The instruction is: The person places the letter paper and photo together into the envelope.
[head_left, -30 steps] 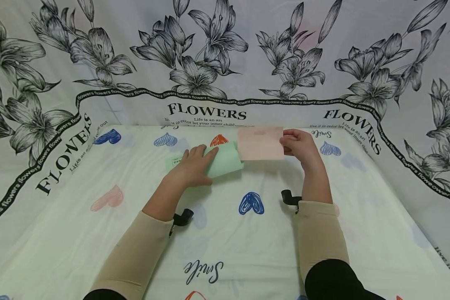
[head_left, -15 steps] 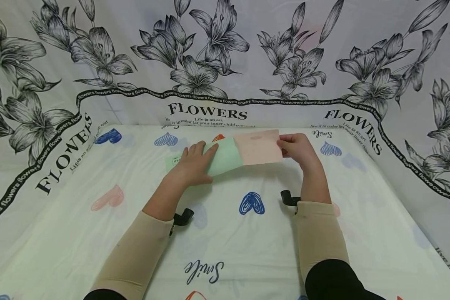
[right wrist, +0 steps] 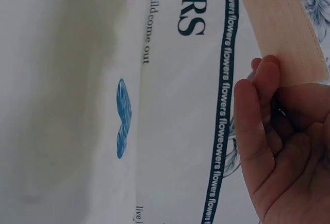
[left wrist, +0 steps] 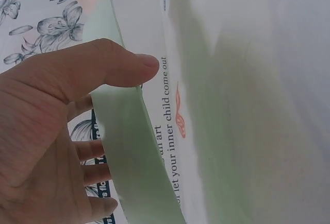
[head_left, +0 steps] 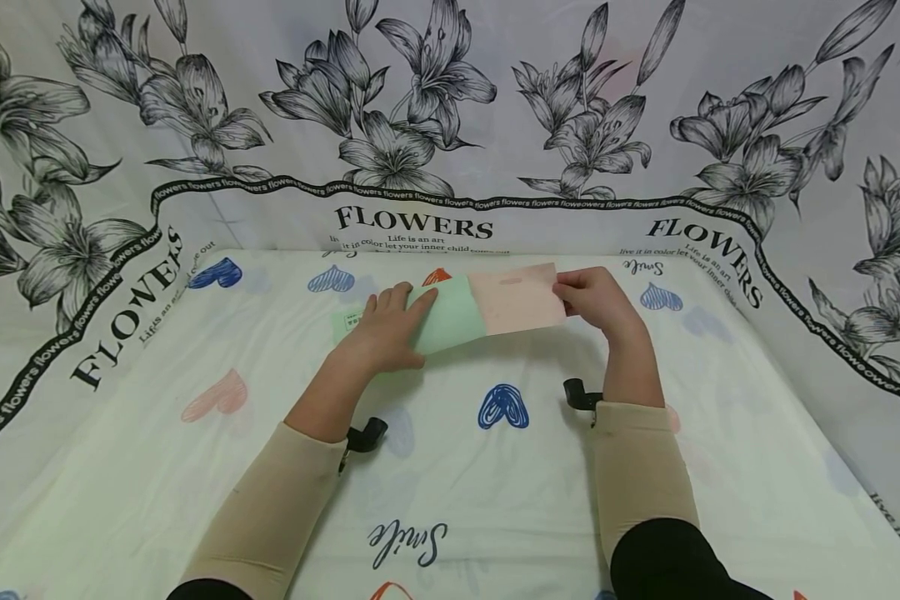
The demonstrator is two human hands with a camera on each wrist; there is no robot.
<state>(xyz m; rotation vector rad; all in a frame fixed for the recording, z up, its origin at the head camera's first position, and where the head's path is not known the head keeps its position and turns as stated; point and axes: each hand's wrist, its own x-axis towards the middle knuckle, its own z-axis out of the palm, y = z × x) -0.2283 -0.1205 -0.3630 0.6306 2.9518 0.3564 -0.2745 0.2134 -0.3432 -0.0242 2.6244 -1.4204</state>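
A light green paper packet with a small printed label at its left end stands out over the cloth. My left hand holds it across its width. In the left wrist view the thumb lies over one edge of the green packet, and the fingers lie at its other side. A pink flat rectangular piece meets the packet's right end, its own left end hidden behind the green edge. My right hand pinches its right edge. Up close, the pink piece shows rows of small dots.
A white tablecloth printed with hearts and words covers the table. Behind it rises a white sheet with black flowers. Black wrist cameras sit at both cuffs.
The pink piece, first overlapping in front of the packet's corner, has shifted left and down and tilted to line up with the green end. My left hand has stayed in place.
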